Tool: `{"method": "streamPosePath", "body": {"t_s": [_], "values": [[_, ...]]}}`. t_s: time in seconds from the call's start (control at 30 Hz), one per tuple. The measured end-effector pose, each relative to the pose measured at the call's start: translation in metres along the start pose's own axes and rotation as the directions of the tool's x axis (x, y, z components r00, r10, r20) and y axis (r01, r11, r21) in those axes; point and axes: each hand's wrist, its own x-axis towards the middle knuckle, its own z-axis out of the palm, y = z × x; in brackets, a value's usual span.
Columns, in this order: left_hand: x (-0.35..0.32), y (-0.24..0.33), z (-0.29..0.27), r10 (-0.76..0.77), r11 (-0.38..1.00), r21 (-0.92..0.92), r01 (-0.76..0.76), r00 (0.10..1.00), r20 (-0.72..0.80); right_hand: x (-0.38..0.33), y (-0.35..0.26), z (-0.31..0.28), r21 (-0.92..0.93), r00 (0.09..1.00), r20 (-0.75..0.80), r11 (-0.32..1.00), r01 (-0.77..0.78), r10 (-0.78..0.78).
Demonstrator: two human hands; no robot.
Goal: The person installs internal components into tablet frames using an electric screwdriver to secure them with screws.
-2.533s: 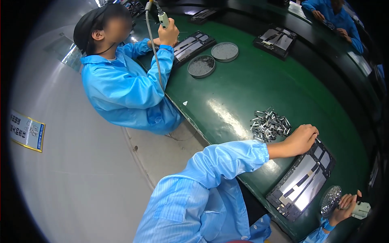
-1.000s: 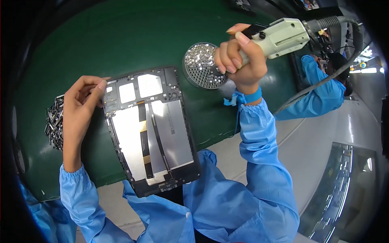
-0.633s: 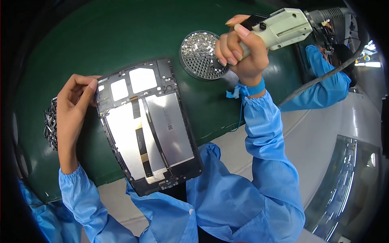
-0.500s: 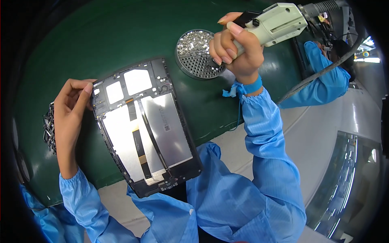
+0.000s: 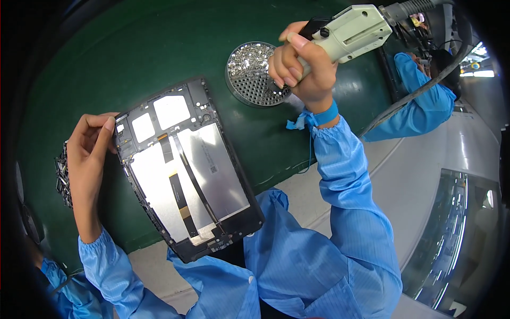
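Observation:
Between the thumb and fingers of my left hand (image 5: 88,151) is the upper left edge of an opened tablet (image 5: 215,183). The tablet lies tilted, its lower end past the table's near edge, against my blue smock. Its inside shows a black frame, silver plates and dark flat cables. My right hand (image 5: 313,66) is wrapped round a pale electric screwdriver (image 5: 358,34), tip end down over a round dish (image 5: 247,87). Small shiny screws fill part of the dish, and a perforated plate shows beside them. My fingers hide the screwdriver's bit.
Left of my left hand is a heap of small dark parts (image 5: 62,175) on the green table (image 5: 159,53). A thick grey cable (image 5: 409,99) hangs at the right from the screwdriver. Another person's blue sleeve (image 5: 419,114) rests at the right table edge; another sleeve (image 5: 74,292) is lower left.
The view has shifted slightly. The tablet's upper end and my left hand have moved a little left and down. My right hand and the screwdriver sit slightly farther left, still by the dish.

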Motion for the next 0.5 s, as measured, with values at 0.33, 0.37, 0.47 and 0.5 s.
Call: {"method": "streamPosePath", "body": {"t_s": [0.33,0.37,0.47,0.5], "values": [[-0.007,-0.001,-0.006,0.021,0.987,-0.161,-0.018,1.000,0.018,0.002,-0.001,0.012,-0.026,0.998,-0.022,0.998,-0.056,0.055],[-0.008,0.003,-0.008,0.005,0.990,-0.144,-0.001,1.000,0.023,0.003,-0.001,0.010,-0.047,0.999,-0.013,0.998,-0.044,0.043],[-0.009,0.002,-0.011,0.021,0.990,-0.140,-0.011,0.998,0.065,0.006,-0.010,0.012,-0.070,0.999,0.011,0.997,-0.031,0.032],[-0.007,0.001,-0.012,0.056,0.990,-0.137,-0.044,0.995,0.082,0.010,-0.016,0.013,-0.045,0.999,0.053,0.999,0.001,0.002]]}}
